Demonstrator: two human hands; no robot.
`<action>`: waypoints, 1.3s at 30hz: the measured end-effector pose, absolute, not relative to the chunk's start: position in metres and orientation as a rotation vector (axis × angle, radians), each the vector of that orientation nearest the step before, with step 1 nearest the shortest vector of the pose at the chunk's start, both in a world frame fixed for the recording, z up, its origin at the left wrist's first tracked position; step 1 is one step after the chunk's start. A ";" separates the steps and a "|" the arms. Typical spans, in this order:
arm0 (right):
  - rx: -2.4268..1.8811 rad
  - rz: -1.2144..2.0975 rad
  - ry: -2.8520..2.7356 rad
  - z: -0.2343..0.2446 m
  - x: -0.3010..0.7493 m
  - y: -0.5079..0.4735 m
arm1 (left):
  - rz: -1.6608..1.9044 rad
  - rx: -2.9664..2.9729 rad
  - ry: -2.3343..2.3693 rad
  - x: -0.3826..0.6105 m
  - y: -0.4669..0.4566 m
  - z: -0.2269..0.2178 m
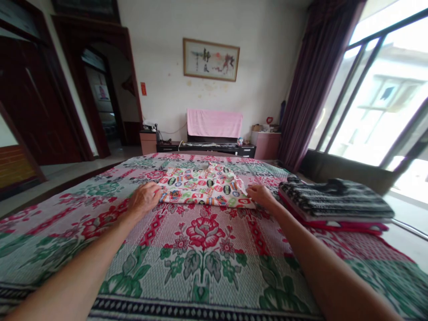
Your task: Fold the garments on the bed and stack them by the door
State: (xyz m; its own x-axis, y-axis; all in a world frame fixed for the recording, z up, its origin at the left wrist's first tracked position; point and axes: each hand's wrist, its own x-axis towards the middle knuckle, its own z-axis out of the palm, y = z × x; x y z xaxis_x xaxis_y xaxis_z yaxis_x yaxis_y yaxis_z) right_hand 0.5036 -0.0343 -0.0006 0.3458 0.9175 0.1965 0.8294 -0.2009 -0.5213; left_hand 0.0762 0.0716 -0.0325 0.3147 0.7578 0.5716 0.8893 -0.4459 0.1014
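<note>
A white shirt printed with colourful logos lies on the flowered bed cover, its neckline away from me and its near edge straight, as if folded over. My left hand is at the shirt's left edge, fingers curled onto the cloth near the front corner. At the opposite edge, my right hand has its fingers and thumb pressed together on the fabric. Both arms reach forward over the cover, and the fingertips are partly hidden by the hands.
Folded clothes, a black-and-white knit on top of red cloth, are stacked at the right. Beyond the bed stands a low black cabinet with a pink towel over a screen-shaped object. A purple curtain hangs beside the window.
</note>
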 end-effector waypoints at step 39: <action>-1.680 -0.260 -2.104 -0.029 0.443 -0.041 | -1.020 -2.511 -1.517 0.057 0.080 -0.041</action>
